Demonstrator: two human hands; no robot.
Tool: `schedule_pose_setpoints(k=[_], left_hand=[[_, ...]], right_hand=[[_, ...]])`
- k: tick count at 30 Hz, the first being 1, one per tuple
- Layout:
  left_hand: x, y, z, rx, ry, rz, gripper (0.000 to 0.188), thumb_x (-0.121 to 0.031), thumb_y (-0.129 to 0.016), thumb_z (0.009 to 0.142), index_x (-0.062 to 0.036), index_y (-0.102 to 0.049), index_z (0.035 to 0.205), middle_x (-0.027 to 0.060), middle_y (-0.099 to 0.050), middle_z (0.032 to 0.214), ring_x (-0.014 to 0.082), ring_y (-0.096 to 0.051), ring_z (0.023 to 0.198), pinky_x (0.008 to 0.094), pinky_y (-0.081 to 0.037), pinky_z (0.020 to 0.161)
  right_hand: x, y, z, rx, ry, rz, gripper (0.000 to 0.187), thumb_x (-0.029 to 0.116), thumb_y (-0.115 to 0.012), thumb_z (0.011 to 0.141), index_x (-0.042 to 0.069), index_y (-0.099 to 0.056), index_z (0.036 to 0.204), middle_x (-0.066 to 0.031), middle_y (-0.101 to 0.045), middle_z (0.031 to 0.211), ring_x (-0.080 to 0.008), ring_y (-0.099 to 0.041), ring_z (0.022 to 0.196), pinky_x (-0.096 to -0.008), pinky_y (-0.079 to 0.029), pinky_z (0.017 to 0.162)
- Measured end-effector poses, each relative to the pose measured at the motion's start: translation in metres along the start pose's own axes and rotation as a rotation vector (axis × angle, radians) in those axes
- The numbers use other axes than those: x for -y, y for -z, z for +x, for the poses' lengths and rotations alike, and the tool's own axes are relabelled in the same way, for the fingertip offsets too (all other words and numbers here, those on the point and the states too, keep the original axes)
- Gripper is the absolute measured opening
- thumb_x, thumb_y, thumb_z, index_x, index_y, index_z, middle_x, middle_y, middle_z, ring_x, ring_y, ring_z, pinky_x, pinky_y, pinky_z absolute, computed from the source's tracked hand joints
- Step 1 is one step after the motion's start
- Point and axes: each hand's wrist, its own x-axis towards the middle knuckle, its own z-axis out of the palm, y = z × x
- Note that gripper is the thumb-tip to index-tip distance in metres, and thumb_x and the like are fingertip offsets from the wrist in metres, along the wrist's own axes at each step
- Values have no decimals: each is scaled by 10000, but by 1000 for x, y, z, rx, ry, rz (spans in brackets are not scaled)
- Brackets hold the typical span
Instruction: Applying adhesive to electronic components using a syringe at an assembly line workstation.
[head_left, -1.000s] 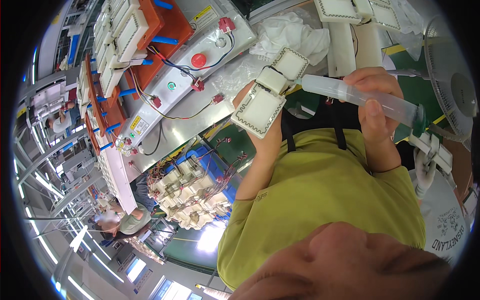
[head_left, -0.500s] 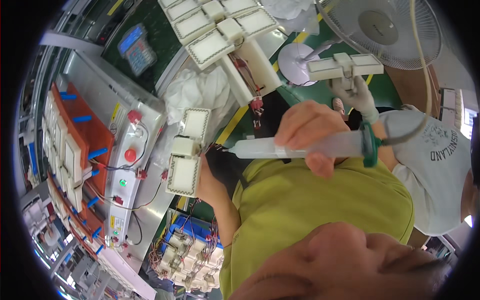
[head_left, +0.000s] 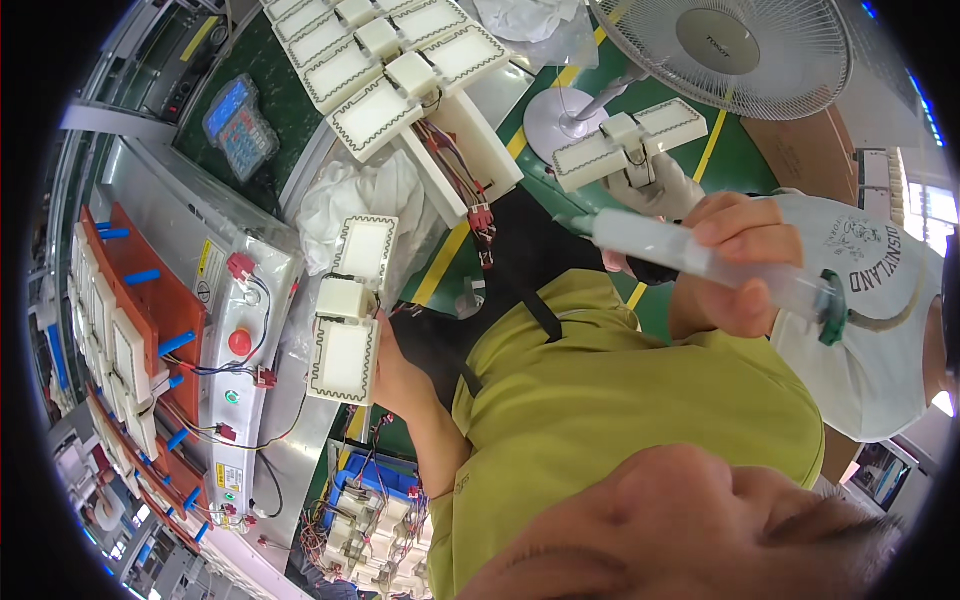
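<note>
My left hand (head_left: 398, 368) grips a white two-panel plastic unit (head_left: 345, 362) by its right side, the fingers partly hidden behind it. Each panel has a dark zigzag line around its border, and a small block joins the two. My right hand (head_left: 745, 250) is closed around a translucent dispensing syringe (head_left: 640, 240) with a green end cap and a hose. The syringe lies at a slant, its greenish tip to the left, well apart from the unit.
Similar white units (head_left: 375, 115) sit in rows at the back, over a white box with wires. A co-worker's gloved hand (head_left: 660, 190) holds another unit near a fan (head_left: 715, 45). On the left is a metal test fixture (head_left: 235, 300); a blue bin (head_left: 385, 470) holds wired parts.
My right hand has drawn the syringe away to the right and tilted it, from close beside the held unit. The co-worker's unit has tilted. My left hand keeps its hold.
</note>
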Motion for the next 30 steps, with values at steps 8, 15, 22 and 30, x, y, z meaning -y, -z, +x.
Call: schedule_pose_setpoints(k=[8, 15, 22, 30], left_hand=[[-2, -3, 0, -20, -49, -4, 334, 39, -637, 819, 60, -553, 1142, 137, -608, 1095, 183, -595, 965, 279, -481, 834], [-9, -9, -3, -15, -1, -71, 308, 25, -639, 823, 52, -570, 1122, 126, -618, 1061, 169, -597, 933, 264, -481, 783], [-3, -5, -2, -24, -19, 18, 279, 34, -645, 815, 99, -585, 1079, 161, -618, 1078, 210, -599, 918, 301, -496, 794], [-10, -7, -3, 9, -11, 1, 286, 2, -653, 821, 57, -578, 1092, 113, -625, 1023, 152, -594, 857, 248, -473, 688]], right_hand=[[-3, 48, 7, -180, 54, -199, 342, 289, -489, 811, -43, -530, 885, -245, -569, 814, -259, -552, 653, -329, -461, 590], [-4, 69, 14, -228, -9, -233, 327, 256, -545, 787, -68, -552, 832, -257, -581, 753, -275, -579, 655, -312, -460, 595], [-11, 65, 13, -214, -77, -173, 270, 180, -567, 776, -84, -564, 829, -226, -589, 760, -280, -593, 665, -321, -460, 594], [-16, 65, 13, -219, -116, -207, 215, 138, -572, 775, -75, -577, 800, -193, -598, 756, -264, -595, 664, -320, -451, 588]])
